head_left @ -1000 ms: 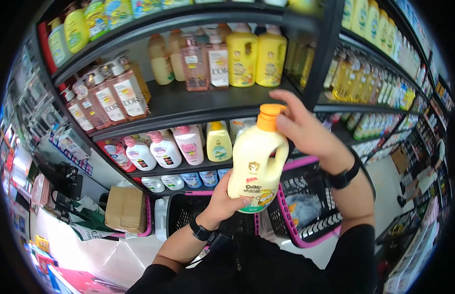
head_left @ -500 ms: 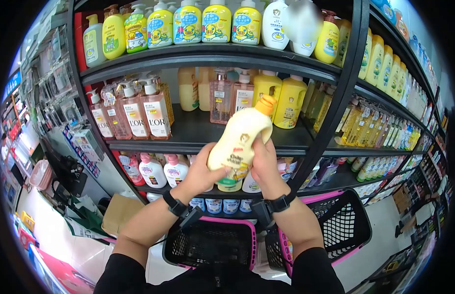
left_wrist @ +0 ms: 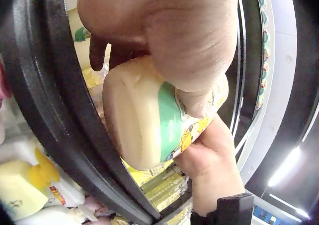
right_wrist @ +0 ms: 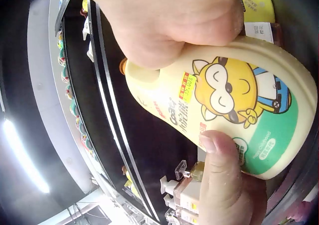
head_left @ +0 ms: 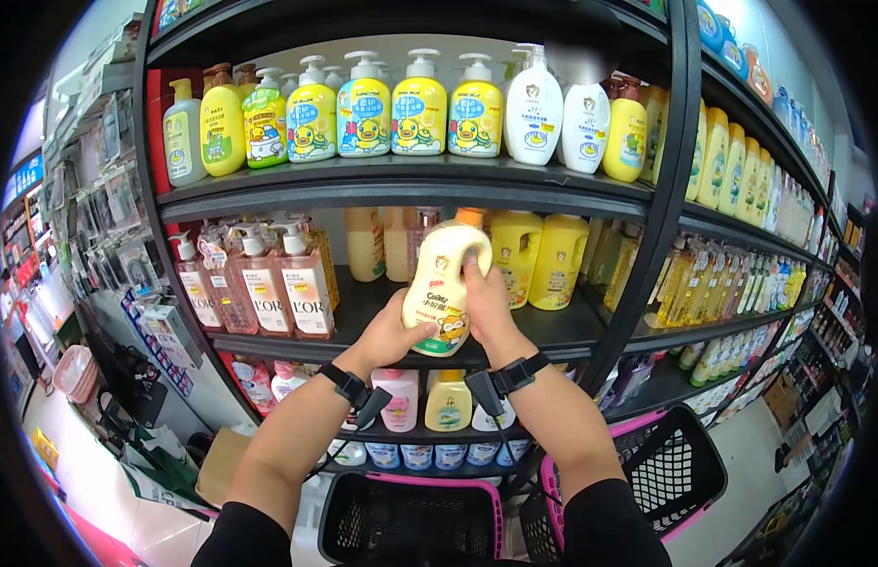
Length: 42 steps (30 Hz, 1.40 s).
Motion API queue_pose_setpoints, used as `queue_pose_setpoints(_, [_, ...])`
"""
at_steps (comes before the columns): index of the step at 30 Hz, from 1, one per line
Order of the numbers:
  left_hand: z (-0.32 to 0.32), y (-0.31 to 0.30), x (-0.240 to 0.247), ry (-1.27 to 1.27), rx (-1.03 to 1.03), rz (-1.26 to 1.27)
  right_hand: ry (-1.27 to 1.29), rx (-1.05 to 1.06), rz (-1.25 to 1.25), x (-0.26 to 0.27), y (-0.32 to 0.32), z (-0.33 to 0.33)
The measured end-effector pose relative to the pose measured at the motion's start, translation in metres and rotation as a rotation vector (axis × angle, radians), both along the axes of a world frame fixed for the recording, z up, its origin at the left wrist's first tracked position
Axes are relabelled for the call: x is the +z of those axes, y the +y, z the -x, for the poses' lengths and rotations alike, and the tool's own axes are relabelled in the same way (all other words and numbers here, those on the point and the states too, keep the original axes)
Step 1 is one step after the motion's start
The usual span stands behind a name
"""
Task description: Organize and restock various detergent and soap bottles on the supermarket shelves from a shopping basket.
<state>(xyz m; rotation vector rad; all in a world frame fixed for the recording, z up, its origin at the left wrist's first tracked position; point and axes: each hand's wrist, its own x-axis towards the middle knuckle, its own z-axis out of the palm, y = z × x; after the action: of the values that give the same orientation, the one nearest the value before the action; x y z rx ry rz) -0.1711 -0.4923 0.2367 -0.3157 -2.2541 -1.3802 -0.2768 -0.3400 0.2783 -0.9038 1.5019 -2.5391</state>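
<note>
A cream bottle (head_left: pixel 439 293) with an orange cap and a green band at its base is held up before the middle shelf, tilted slightly. The left hand (head_left: pixel 390 331) grips its lower side, thumb across the front. On the other side, the right hand (head_left: pixel 488 300) holds the bottle by its handle. In the left wrist view the bottle's base (left_wrist: pixel 134 115) faces the camera, with the left hand (left_wrist: pixel 164 30) over it. A cartoon bear label (right_wrist: pixel 229 90) and a price sticker show in the right wrist view, the left thumb at the label's edge.
Yellow jugs (head_left: pixel 558 263) stand behind the bottle, pink pump bottles (head_left: pixel 305 288) to the left. Duck-label pump bottles (head_left: pixel 418 111) line the shelf above. Below are a black basket (head_left: pixel 411 520) with a pink rim and a second basket (head_left: pixel 673 472) at the right.
The right hand has come from the cap down to the handle. The bottle has tipped more upright since half a second ago, and the head view has shifted so the upper shelf shows more.
</note>
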Motion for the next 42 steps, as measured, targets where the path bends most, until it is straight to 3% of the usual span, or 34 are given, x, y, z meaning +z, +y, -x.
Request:
queue_pose_setpoints(3, [0.01, -0.013, -0.01, -0.017, 0.003, -0.048, 0.09, -0.061, -0.064, -0.003, -0.014, 0.008])
queue_pose_setpoints(7, [0.014, -0.02, -0.017, 0.02, -0.061, -0.126, 0.298, -0.283, -0.347, -0.013, -0.025, 0.018])
queue_pose_setpoints(10, [0.004, -0.014, -0.009, -0.034, 0.022, -0.08, 0.395, -0.338, -0.369, -0.015, -0.011, 0.007])
queue_pose_setpoints(14, [0.011, -0.018, -0.02, -0.005, -0.009, -0.145, 0.457, -0.151, -0.363, -0.054, 0.012, -0.001])
queue_pose_setpoints(19, [0.014, -0.02, -0.022, -0.025, 0.03, -0.16, 0.356, 0.046, -0.343, -0.062, 0.022, 0.002])
queue_pose_setpoints(27, [0.011, -0.023, -0.02, -0.053, 0.054, -0.261, 0.45, -0.037, -0.471, -0.07, 0.017, 0.011])
queue_pose_setpoints(34, [0.007, -0.02, -0.014, -0.057, 0.125, -0.171, 0.477, -0.093, -0.541, -0.067, 0.015, 0.008])
queue_pose_setpoints(42, [0.009, -0.021, -0.014, -0.069, 0.053, -0.256, 0.487, -0.171, -0.639, -0.063, 0.016, 0.005])
